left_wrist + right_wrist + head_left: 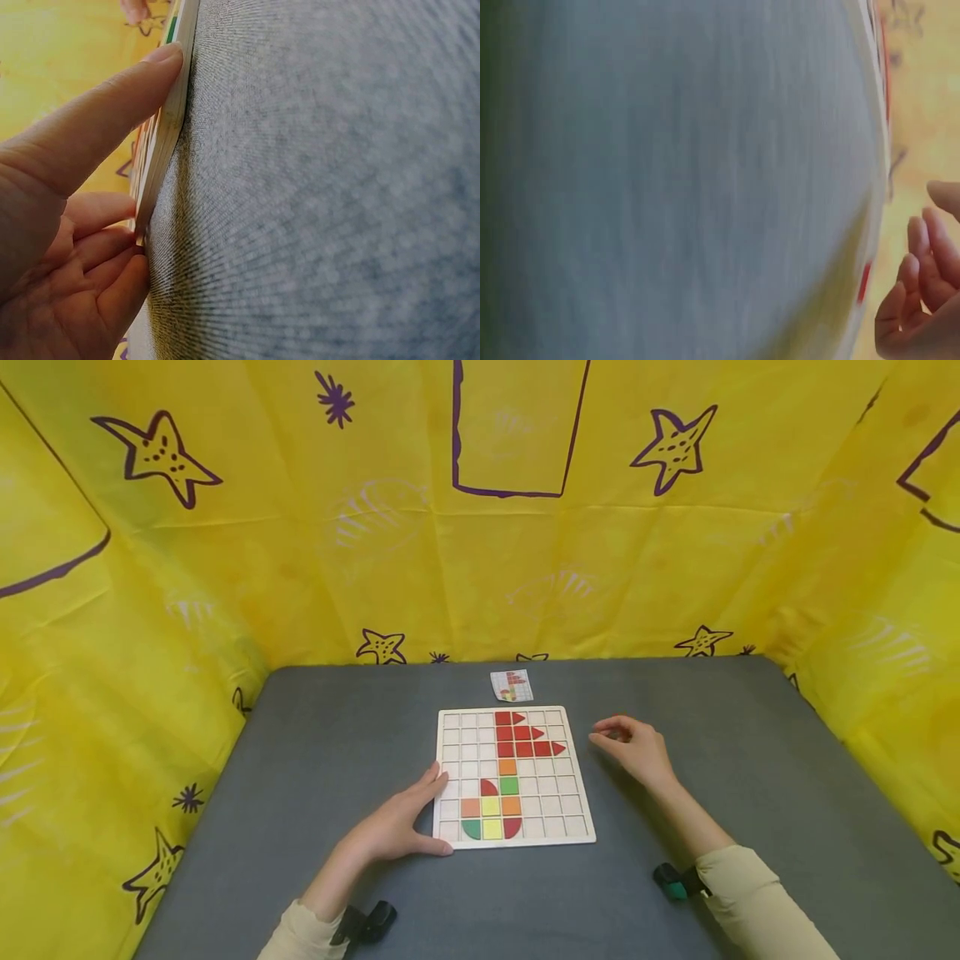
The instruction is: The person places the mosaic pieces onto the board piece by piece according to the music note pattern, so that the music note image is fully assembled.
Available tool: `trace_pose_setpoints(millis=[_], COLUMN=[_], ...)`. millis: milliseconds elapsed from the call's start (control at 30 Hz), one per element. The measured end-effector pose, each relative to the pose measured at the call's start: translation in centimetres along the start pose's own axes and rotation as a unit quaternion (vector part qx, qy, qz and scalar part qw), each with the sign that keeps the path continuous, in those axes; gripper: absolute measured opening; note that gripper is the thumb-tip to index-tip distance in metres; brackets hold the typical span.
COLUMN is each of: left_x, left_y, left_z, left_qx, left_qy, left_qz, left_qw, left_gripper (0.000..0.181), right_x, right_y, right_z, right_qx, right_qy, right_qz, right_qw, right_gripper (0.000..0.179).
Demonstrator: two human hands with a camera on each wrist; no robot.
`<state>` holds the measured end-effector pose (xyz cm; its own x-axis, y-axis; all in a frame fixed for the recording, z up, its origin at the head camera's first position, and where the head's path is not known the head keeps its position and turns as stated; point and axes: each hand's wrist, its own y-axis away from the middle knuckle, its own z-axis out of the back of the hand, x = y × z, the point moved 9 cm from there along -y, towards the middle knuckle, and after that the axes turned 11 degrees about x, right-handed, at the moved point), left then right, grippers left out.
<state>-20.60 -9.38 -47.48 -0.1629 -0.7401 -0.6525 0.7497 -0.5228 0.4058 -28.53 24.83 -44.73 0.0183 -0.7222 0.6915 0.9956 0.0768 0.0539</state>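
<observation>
A pale square board (pixel 555 806) with a grid of shallow cells lies flat on the table. Red squares and triangles form three rows in its upper part; orange, green, yellow and red tiles (pixel 491 807) sit lower down, some with rounded edges. My left hand (pixel 393 822) spans the board's near left corner, thumb against the near edge and fingers along the left edge. In the left wrist view, the thumb (pixel 112 112) touches the board's side. My right hand (pixel 636 750) hovers beside the board's right edge, fingers loosely bent, with nothing seen between them.
Just behind the board lies a small card (pixel 512 686) printed with a coloured grid picture. Dark grey cloth covers the table (pixel 337 735). Yellow fabric walls (pixel 420 568) with purple starfish drawings stand around the back and sides.
</observation>
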Motion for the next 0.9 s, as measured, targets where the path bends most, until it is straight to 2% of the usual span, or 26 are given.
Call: trace_pose_setpoints(millis=[167,333,633,800,900], left_x=[0.1,0.0,0.0,-0.1,-0.1], left_y=[0.1,0.1,0.1,0.2,0.2], left_z=[0.1,0.0,0.0,0.0,0.0], left_qx=[-0.003,-0.003,-0.006,-0.007,-0.004], left_qy=[-0.004,-0.003,-0.010,-0.010,-0.008], left_qz=[-0.002,-0.010,-0.014,-0.013,-0.014], left_qw=[1.0000,0.9999,0.9998,0.9998,0.9999], left_gripper=[0.104,0.104,0.104,0.104,0.104], right_x=[-2.9,-4.3,-3.8,-3.4,-3.4], right_y=[-0.9,-1.4,-1.1,-1.2,-1.2], right_z=[2.0,2.6,2.0,2.2,2.2], right_qx=[-0.005,0.003,0.053,0.033,0.034], right_qy=[0.015,0.011,0.004,0.034,0.048], right_qz=[-0.026,-0.041,-0.037,-0.020,-0.019], right_qw=[0.9995,0.9991,0.9979,0.9987,0.9981], right_gripper=[0.034,0.040,0.041,0.038,0.035])
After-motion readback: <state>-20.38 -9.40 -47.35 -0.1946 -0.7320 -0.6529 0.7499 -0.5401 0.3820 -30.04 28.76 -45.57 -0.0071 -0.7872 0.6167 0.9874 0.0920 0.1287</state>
